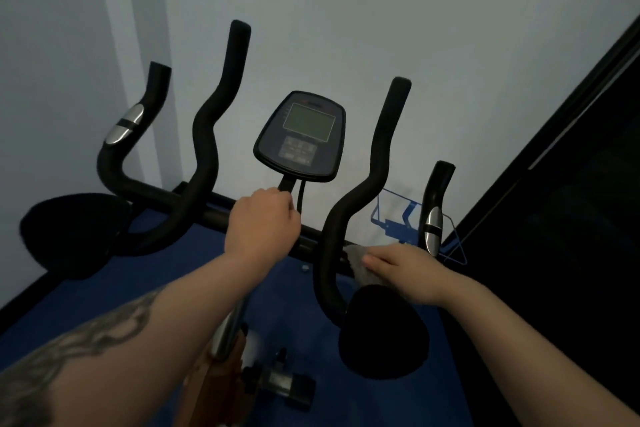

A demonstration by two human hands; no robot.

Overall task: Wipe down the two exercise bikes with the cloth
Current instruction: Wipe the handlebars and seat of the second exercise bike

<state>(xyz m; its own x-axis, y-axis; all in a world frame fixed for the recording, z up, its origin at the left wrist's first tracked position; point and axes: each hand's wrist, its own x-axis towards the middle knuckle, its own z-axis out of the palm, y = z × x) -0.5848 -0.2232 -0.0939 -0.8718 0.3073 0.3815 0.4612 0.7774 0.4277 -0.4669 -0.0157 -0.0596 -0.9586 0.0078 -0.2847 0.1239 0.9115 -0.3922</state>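
L hand (pixel 265 224) grips handlebar (pixel 214 215); R hand (pixel 403 270) presses cloth (pixel 360 262).

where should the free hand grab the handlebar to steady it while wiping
Best at the bare straight crossbar, from above with fingers curled over. It is a level tube, thin enough to wrap. The left hand already grips near the console stem, while the right hand presses the cloth on the bar's right part.
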